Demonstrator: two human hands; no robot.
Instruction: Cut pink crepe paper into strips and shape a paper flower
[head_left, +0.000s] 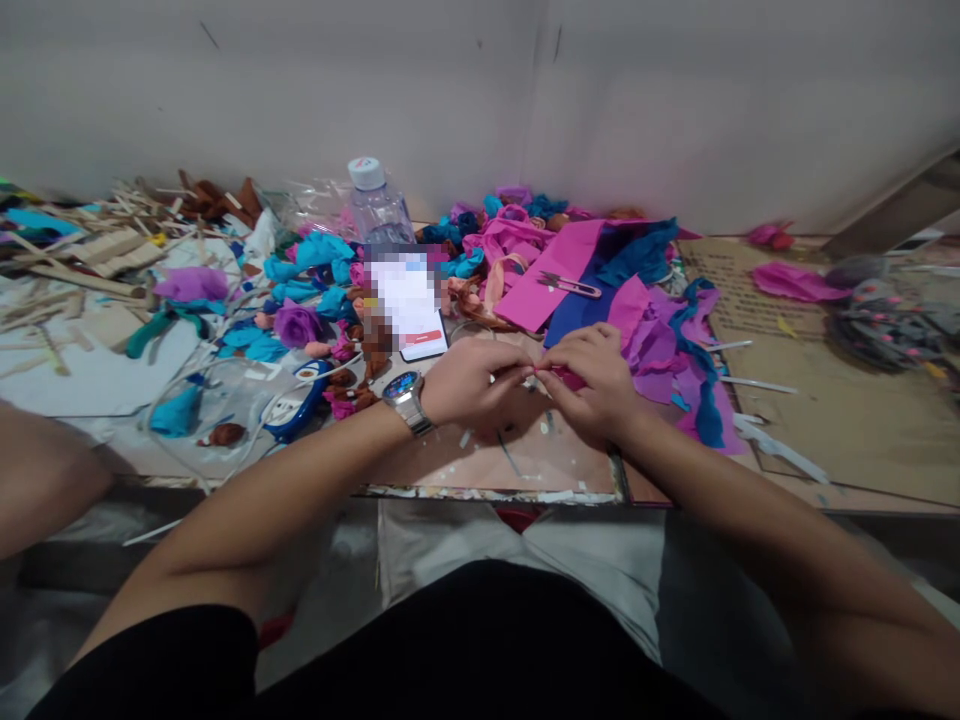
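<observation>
My left hand, with a metal-banded watch on its wrist, meets my right hand fingertip to fingertip above the table. Both are closed in a pinch on a small dark pink piece of crepe paper, mostly hidden by the fingers. Just beyond the hands lie pink crepe paper sheets with thread snips on top, and a blue sheet. Purple crepe paper strips spread beside my right hand. A phone lies beyond my left wrist.
A clear bottle stands near the wall. Crumpled paper pieces, green-handled pliers, a blue round case and wooden sticks cover the left. Cardboard lies right. Another person's arm shows at the left edge.
</observation>
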